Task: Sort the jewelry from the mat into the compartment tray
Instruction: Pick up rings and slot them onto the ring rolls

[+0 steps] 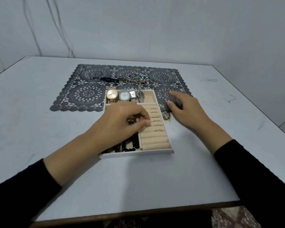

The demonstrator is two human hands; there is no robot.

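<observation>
White tray (136, 154) holding watches (127, 95) overlaps dark lace mat (89, 94).

Two arms in shot, each in a plain black long sleeve, left sleeve (20, 195) and right sleeve (257, 175) ending partway up the forearm, left hand (122, 119) and right hand (186, 111) bare.

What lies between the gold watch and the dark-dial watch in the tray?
A white-dialed silver watch and a smaller rectangular watch, side by side; head view.

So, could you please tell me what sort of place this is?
Probably a plain room at home, not a shop: a scuffed white table set against bare walls, a lacy grey mat, and loose cables hanging down the wall.
</observation>
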